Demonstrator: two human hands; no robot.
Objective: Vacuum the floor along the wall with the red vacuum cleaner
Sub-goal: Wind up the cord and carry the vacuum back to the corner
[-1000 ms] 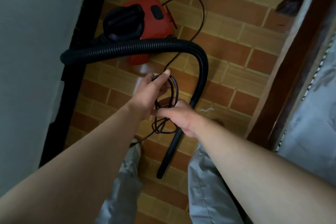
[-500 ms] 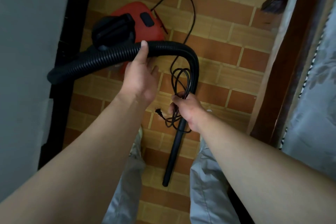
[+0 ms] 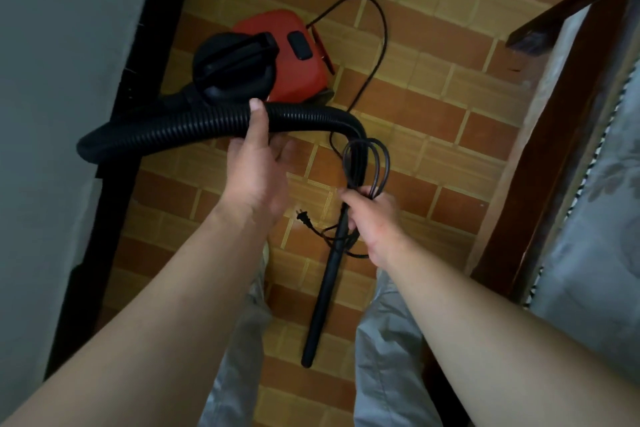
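Left hand (image 3: 256,166) grips hose (image 3: 173,132) — right hand (image 3: 374,215), cord (image 3: 377,156) and wand (image 3: 325,288).

arms: 2, bare, no sleeves | trousers (image 3: 239,357): light grey, slightly shiny

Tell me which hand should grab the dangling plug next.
Probably left hand: it can drop the hose, and the plug hangs beside its wrist; the right hand grips wand and coiled cord.

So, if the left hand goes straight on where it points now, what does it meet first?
The black hose: the left hand has its thumb over it. Behind it comes the red vacuum cleaner, probably lower; depth is unclear.
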